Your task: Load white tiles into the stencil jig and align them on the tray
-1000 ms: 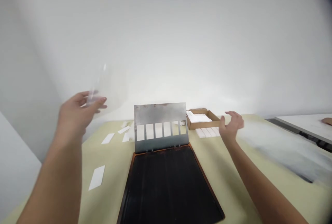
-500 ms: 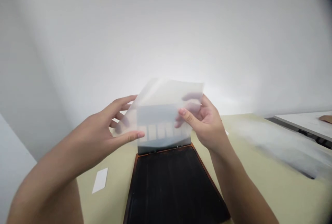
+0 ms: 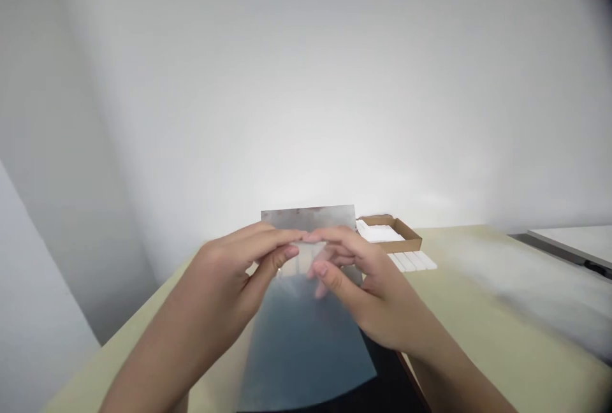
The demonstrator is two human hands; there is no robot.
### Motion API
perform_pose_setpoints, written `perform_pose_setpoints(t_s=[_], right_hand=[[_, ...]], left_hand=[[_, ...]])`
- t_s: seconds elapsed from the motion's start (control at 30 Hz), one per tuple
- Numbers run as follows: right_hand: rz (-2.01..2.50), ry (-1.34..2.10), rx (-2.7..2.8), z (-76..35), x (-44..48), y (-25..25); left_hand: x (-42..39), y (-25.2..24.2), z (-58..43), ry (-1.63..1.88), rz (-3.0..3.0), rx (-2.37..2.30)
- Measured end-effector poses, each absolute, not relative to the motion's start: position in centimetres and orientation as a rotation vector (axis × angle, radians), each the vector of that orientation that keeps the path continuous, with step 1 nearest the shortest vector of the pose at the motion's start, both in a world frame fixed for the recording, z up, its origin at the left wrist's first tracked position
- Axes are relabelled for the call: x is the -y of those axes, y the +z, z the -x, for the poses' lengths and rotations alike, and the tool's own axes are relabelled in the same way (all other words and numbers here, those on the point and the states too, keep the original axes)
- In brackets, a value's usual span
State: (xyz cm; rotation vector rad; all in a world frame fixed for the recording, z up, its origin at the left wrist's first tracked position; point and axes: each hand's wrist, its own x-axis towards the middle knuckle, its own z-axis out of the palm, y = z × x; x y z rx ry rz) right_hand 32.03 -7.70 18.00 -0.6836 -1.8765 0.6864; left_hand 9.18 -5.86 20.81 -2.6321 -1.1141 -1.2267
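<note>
My left hand (image 3: 229, 273) and my right hand (image 3: 356, 282) meet in front of me, fingers and thumbs pinching the top of a transparent flexible plastic sheet (image 3: 301, 349). The sheet hangs down, curved, and looks bluish over the dark surface behind it. Behind my fingers stands a grey metal plate (image 3: 308, 218), its lower part with the rectangular windows hidden by my hands and the sheet. A black tray with an orange-brown rim (image 3: 387, 387) lies below, mostly covered by the sheet.
A cardboard box lid (image 3: 406, 233) holding a white stack stands behind the plate on the right. Several white strips (image 3: 414, 261) lie in a row before it on the pale yellow table (image 3: 478, 292). A white table edge (image 3: 574, 238) shows at far right.
My hands have come together and lowered the sheet over the black tray. The left hand first swung in from the side, and the sheet now hangs from both hands' fingertips.
</note>
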Motion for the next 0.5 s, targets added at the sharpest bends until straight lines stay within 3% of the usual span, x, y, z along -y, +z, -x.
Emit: perform_pose_setpoints(t_s=[0.1,0.37,0.5], right_hand=[[0.719,0.551,1.833,-32.3,7.1,18.2],[0.809,0.716,1.987,-32.8,7.4,19.4],[0.8,0.537,2.044,-33.2,8.1,19.4]], left_hand=[[5.5,20.8,-8.8,-1.092,2.738,1.051],[5.5,20.8,-8.0,-0.832,2.88,1.079],[5.4,20.6,-7.8,-0.811,2.883,1.14]])
